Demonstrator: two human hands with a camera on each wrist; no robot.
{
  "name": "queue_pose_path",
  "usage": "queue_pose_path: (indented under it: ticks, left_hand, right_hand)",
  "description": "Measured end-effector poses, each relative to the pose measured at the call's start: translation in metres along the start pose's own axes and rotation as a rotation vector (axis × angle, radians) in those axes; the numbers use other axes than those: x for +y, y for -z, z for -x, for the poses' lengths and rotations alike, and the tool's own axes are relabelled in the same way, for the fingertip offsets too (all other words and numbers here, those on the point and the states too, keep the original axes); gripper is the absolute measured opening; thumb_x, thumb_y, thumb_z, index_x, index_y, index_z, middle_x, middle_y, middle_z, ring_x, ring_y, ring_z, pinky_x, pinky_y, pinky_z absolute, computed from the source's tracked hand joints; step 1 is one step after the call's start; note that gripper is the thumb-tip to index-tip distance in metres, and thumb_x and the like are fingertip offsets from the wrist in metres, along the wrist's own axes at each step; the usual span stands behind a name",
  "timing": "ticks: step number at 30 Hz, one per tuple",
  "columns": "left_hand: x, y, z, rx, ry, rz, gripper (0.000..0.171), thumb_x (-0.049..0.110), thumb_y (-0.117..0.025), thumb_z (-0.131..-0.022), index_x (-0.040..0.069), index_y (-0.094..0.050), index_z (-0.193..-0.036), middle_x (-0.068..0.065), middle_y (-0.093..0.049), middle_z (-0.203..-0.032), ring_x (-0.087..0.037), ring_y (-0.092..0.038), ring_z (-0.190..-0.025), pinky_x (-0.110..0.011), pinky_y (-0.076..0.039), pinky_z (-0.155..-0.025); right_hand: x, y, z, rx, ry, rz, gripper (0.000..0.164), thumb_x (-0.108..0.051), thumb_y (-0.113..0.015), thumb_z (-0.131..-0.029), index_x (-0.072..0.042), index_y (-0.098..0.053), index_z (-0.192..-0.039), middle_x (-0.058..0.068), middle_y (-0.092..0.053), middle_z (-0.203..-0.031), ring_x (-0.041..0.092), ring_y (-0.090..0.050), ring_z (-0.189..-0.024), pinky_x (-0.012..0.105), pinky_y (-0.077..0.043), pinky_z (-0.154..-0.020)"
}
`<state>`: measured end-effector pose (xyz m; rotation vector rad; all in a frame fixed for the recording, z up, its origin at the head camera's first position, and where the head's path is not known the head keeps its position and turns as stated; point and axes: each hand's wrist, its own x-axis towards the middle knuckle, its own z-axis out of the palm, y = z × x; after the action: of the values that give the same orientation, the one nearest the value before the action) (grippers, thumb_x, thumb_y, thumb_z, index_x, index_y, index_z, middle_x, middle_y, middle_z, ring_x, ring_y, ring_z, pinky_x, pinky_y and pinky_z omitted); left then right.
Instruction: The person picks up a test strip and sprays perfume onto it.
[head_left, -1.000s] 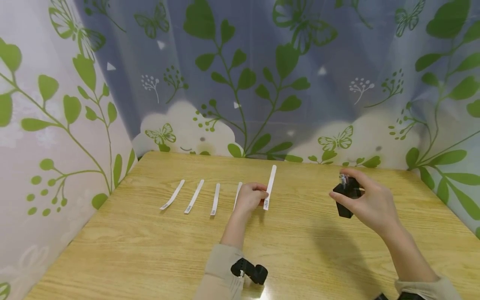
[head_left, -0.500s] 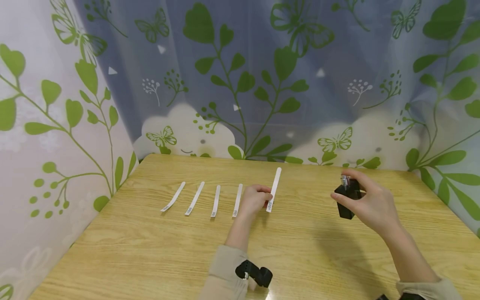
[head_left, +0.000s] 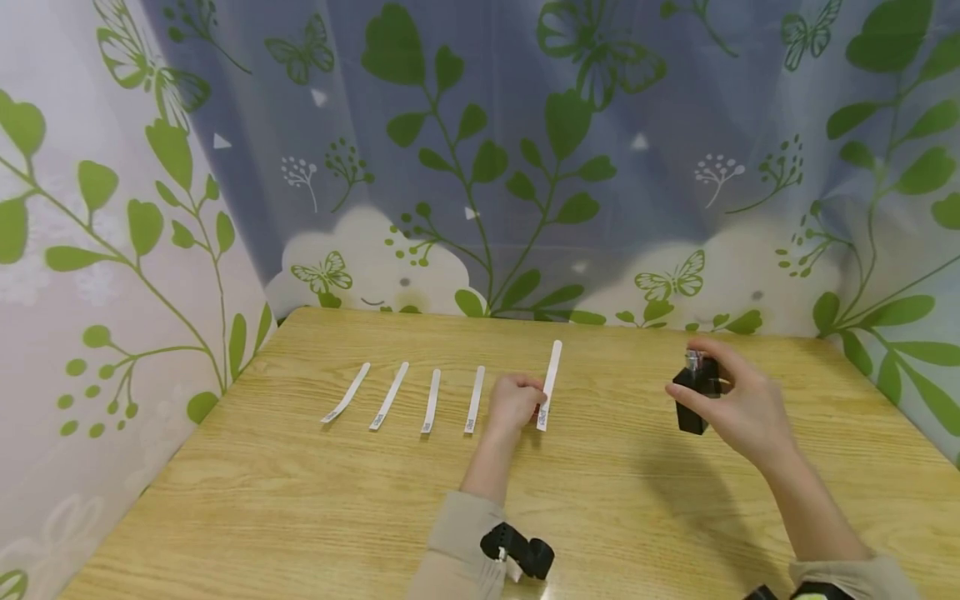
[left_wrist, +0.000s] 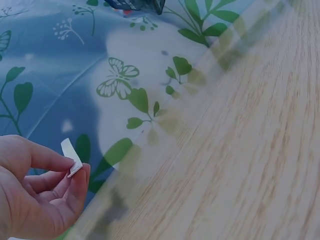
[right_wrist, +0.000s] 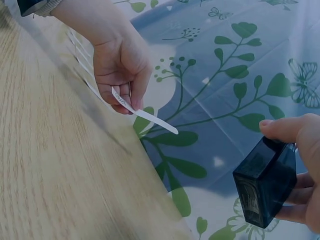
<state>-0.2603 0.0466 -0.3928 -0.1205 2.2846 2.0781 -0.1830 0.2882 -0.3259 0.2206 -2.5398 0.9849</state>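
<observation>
My left hand (head_left: 516, 402) pinches a white paper perfume test strip (head_left: 552, 367) by its lower, printed end. The strip slants upward, its rounded end away from me. In the left wrist view, thumb and fingertips press on the strip (left_wrist: 71, 152). Off to the right, my right hand (head_left: 750, 408) grips a black, boxy perfume bottle (head_left: 692, 400) above the table, index finger on its silver spray head (head_left: 693, 360) and thumb at its near side. The right wrist view shows the bottle (right_wrist: 265, 185) tilted, apart from the strip (right_wrist: 157, 121).
Several more test strips (head_left: 431, 401) lie in a spaced row on the wooden table (head_left: 300, 500), left of my left hand. A curtain (head_left: 525, 167) with leaves and butterflies hangs behind the table's far edge. Black wrist mounts (head_left: 517, 550) sit on the sleeves.
My left hand has moved a little right with the strip, which now sits slightly lower, and uncovered the nearest strip in the row. My right hand and the bottle have barely moved.
</observation>
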Motion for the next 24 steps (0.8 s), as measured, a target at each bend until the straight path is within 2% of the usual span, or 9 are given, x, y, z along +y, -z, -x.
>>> queue_pose_path:
  ticks: [5, 7, 12, 19, 24]
  left_hand:
    - [-0.004, 0.002, -0.001, -0.007, 0.028, -0.018, 0.011, -0.009, -0.06, -0.078, -0.01, -0.065, -0.087, -0.012, -0.06, -0.076, -0.015, -0.054, -0.058, -0.028, -0.053, -0.056]
    - [-0.006, 0.003, -0.001, -0.016, 0.044, -0.027, 0.01, -0.009, -0.061, -0.079, -0.01, -0.065, -0.089, -0.012, -0.06, -0.078, -0.016, -0.056, -0.062, -0.028, -0.054, -0.057]
    - [-0.009, 0.004, -0.001, -0.023, 0.067, -0.065, 0.013, -0.009, -0.062, -0.08, -0.01, -0.066, -0.093, -0.013, -0.06, -0.079, -0.018, -0.059, -0.064, -0.024, -0.053, -0.056]
    - [-0.013, 0.007, -0.004, -0.005, 0.061, -0.177, 0.011, -0.007, -0.062, -0.08, -0.008, -0.066, -0.09, -0.011, -0.06, -0.07, -0.014, -0.055, -0.053, -0.023, -0.05, -0.051]
    - [-0.015, 0.007, -0.005, 0.001, 0.068, -0.198, 0.009, -0.008, -0.062, -0.08, -0.007, -0.067, -0.088, -0.009, -0.058, -0.064, -0.011, -0.051, -0.046, -0.019, -0.046, -0.045]
  right_hand:
    - [0.011, -0.006, -0.002, -0.008, -0.038, -0.081, 0.06, -0.026, -0.073, -0.081, -0.008, -0.047, -0.133, 0.022, -0.054, -0.119, 0.041, -0.059, -0.095, 0.023, -0.051, -0.062]
    - [0.014, -0.009, -0.002, -0.014, -0.046, -0.087, 0.061, -0.027, -0.073, -0.081, -0.008, -0.047, -0.133, 0.022, -0.054, -0.119, 0.04, -0.059, -0.095, 0.019, -0.049, -0.062]
    - [0.017, -0.013, -0.002, -0.037, -0.058, -0.073, 0.062, -0.03, -0.072, -0.081, -0.008, -0.046, -0.133, 0.021, -0.054, -0.12, 0.039, -0.058, -0.096, 0.022, -0.05, -0.061]
    - [0.026, -0.02, -0.004, -0.022, -0.061, -0.046, 0.06, -0.031, -0.071, -0.082, -0.008, -0.048, -0.132, 0.018, -0.056, -0.119, 0.031, -0.058, -0.094, 0.017, -0.047, -0.061]
    - [0.039, -0.023, -0.005, -0.059, -0.099, -0.109, 0.061, -0.029, -0.07, -0.083, -0.007, -0.044, -0.134, 0.023, -0.049, -0.128, 0.039, -0.053, -0.103, 0.025, -0.048, -0.068]
